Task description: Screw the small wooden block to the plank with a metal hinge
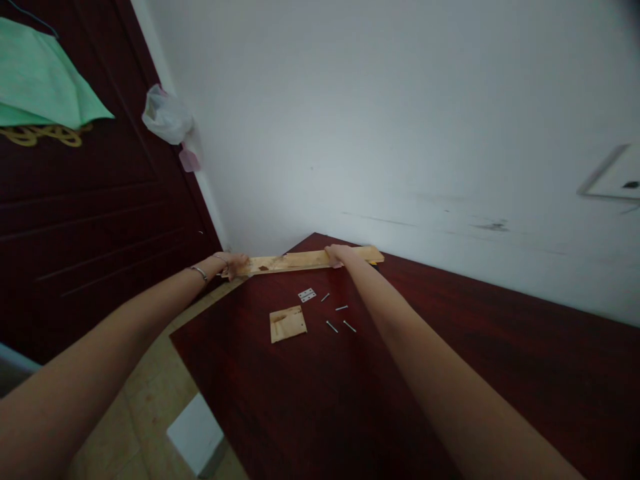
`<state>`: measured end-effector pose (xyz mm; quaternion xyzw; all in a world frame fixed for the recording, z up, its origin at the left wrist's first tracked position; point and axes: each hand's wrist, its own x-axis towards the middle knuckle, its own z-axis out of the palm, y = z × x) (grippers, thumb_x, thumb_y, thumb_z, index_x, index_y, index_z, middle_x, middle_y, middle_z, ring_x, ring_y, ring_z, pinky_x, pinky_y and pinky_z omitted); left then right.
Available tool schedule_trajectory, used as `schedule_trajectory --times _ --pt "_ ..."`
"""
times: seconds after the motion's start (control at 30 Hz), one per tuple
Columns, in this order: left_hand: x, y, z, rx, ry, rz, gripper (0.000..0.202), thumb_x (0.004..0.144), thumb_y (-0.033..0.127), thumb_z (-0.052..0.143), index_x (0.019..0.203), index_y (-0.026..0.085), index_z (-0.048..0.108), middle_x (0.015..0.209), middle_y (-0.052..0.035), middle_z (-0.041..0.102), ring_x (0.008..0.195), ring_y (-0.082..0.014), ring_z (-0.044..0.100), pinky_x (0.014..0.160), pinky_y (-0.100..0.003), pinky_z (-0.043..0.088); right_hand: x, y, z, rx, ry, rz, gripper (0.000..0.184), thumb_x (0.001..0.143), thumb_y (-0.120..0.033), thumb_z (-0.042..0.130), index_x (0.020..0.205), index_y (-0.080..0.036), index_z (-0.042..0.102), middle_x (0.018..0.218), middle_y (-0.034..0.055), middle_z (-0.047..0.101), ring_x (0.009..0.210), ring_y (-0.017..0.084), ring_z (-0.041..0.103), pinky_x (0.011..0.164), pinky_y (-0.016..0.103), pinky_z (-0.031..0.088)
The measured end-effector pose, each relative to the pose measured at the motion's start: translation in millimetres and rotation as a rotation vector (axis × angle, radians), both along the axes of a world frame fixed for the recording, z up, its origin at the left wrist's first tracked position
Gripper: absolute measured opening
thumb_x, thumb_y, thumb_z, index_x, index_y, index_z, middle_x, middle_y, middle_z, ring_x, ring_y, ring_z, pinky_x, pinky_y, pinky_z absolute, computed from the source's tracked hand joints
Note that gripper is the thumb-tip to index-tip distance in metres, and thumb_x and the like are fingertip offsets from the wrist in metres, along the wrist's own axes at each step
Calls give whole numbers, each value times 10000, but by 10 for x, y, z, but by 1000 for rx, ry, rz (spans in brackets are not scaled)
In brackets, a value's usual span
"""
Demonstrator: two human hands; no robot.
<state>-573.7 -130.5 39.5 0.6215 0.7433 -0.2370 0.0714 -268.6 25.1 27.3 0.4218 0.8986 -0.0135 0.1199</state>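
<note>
Near the far corner of the surface [300, 400], your left hand [236, 265] and right hand [338, 255] grip a wooden board [297, 261].

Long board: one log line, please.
left hand: holds long board, left end | right hand: holds it, farther right | table: hinge, wood piece, fasteners
</note>
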Motion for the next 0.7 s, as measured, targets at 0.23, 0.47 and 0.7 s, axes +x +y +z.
schedule_trajectory --times 0.23,0.47,0.7 --pt "63 9 334 129 148 -9 759 524 88 795 1222 133 501 1269 -163 571 1042 -255 603 856 -318 496 77 1 83 144 47 63 363 923 -353 583 1238 -173 561 1243 92 593 1047 215 618 871 433 538" --pt "-31 170 816 344 284 -89 491 778 99 617 1253 127 498 1310 -171 533 1196 -263 515 944 -319 427 326 -126 471 339 103 127 374 924 -355 580 1251 -175 554 1268 94 580 1080 227 606 895 456 525" --pt "237 398 1327 482 409 -191 565 793 27 518 1344 65 398 1370 -211 478 1278 -267 448 1052 -414 343 976 -647 1049 503 178 130 839 675 -514 762 1314 -60 463 1329 222 502 1227 345 471 1060 457 352"
